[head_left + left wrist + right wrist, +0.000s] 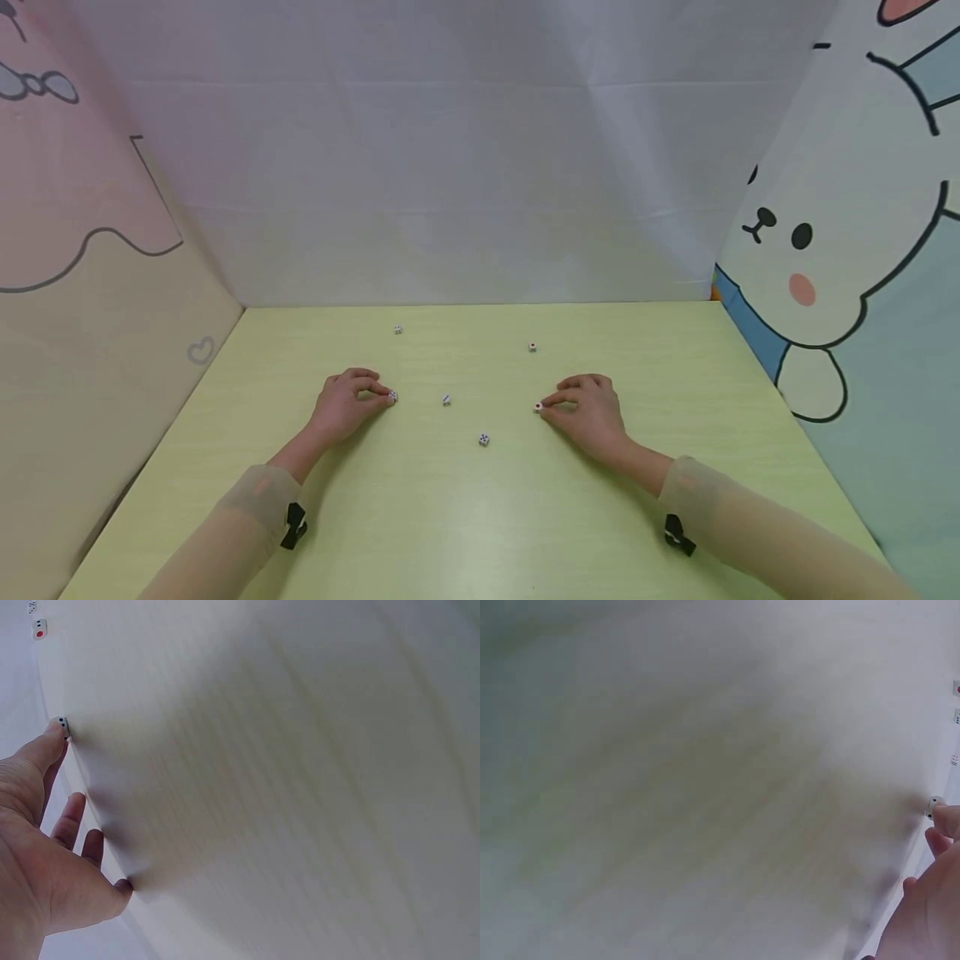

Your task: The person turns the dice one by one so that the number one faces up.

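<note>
My left hand (pixel 347 407) pinches a small white die (pixel 392 397) between thumb and index finger at the left of the table. In the left wrist view that die (pixel 63 726) shows at the fingertips, dark pips facing the camera. On the right, my right hand (pixel 588 414) pinches another white die (pixel 537 407) whose upper face has a red pip. The right wrist view shows this die (pixel 934 806) partly covered by the fingers. Between the hands lie two loose dice, one die (pixel 446 400) nearer the left hand and one die (pixel 483 439) closer to me.
Farther back on the pale wooden table (pixel 465 517) lie a die (pixel 398 330) at left and a die (pixel 532 347) with a red pip at right. A white cloth wall (pixel 465 192) rises behind the table, with printed cloths at both sides.
</note>
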A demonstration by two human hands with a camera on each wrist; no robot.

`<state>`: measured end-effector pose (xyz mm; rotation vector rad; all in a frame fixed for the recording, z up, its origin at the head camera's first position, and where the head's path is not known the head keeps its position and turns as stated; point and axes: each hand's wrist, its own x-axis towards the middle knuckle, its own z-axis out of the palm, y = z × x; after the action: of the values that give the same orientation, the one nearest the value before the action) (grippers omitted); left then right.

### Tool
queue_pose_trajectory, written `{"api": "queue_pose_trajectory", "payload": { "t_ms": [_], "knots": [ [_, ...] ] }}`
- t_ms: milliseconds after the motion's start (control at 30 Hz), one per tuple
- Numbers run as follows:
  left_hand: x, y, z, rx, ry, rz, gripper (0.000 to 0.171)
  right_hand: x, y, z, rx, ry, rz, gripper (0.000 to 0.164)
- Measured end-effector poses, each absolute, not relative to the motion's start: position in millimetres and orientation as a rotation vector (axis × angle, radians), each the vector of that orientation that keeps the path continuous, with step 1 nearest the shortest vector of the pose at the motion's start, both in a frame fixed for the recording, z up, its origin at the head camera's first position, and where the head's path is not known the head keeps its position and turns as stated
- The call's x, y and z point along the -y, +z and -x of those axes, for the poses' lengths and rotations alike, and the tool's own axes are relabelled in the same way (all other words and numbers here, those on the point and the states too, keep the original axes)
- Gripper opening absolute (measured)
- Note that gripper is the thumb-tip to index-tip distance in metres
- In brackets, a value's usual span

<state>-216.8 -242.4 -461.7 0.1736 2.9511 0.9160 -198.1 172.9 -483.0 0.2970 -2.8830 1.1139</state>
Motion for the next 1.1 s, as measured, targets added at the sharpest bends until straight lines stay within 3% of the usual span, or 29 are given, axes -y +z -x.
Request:
{"api": "queue_pose_trajectory", "payload": {
  "t_ms": [233,533,1100],
  "knots": [
    [241,-459,215,-2.945,0.920,-0.161,0.018,-178,-474,202,2.853,1.085,-0.305,0.020],
    [241,-459,214,-2.949,0.915,-0.173,0.017,-177,-472,205,2.787,0.695,-0.579,0.014],
    [243,-464,216,-2.967,0.903,-0.201,0.018,-167,-480,204,2.847,0.759,-0.506,0.011]
  ]
}}
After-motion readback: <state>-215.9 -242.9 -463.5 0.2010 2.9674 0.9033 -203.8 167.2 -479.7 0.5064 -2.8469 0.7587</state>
